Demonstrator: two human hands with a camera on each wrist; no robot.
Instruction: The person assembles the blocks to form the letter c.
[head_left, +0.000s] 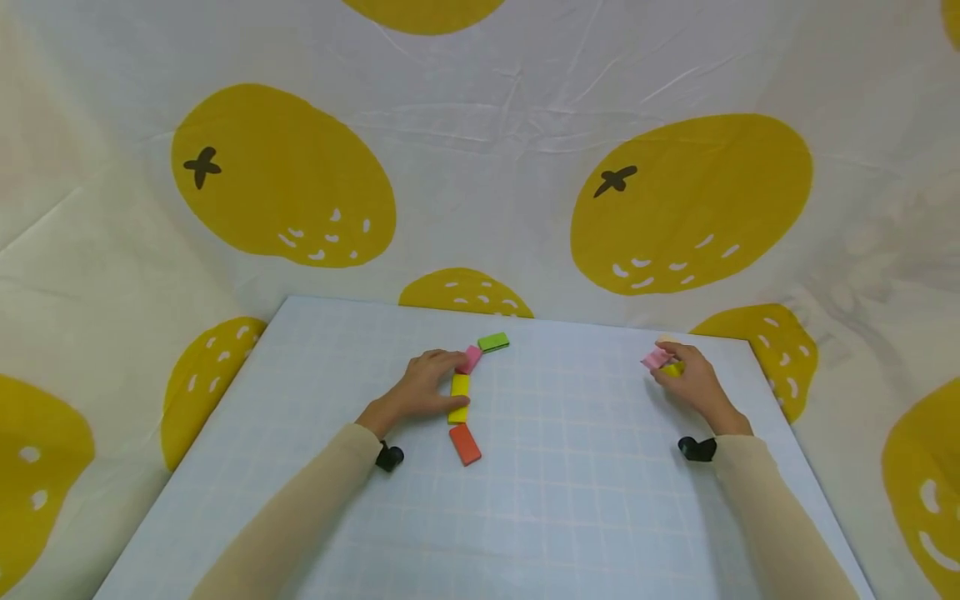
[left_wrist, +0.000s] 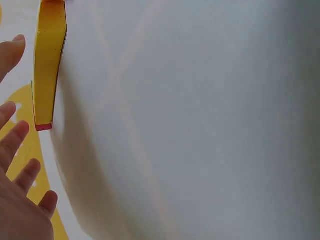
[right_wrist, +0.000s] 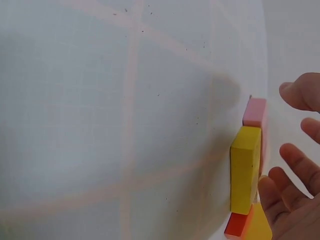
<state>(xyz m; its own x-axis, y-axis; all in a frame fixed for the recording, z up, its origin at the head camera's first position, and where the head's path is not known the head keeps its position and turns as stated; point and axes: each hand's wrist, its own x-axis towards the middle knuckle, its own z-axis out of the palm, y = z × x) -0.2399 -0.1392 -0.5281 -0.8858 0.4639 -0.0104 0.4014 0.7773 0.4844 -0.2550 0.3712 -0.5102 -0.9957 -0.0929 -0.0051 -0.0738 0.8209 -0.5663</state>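
My left hand (head_left: 422,388) reaches to the left side of a crooked row of small blocks, fingers spread. Its thumb lies at a yellow block (head_left: 459,387) and its fingertips at a pink block (head_left: 472,358); contact is unclear. A green block (head_left: 493,342) lies farther back, and an orange-red block (head_left: 465,445) nearer. Apart to the right, my right hand (head_left: 697,383) is beside a pink block (head_left: 655,359) and a yellow block (head_left: 672,369). In the right wrist view its fingers (right_wrist: 295,162) stay loosely spread beside the yellow block (right_wrist: 241,170), with an orange-red block (right_wrist: 237,226) below.
The blocks lie on a pale table (head_left: 570,500) with a grid pattern. Behind and around it hangs a white cloth (head_left: 480,183) printed with large yellow fruit. Each wrist bears a small black camera, one on the left (head_left: 389,457) and one on the right (head_left: 697,449).
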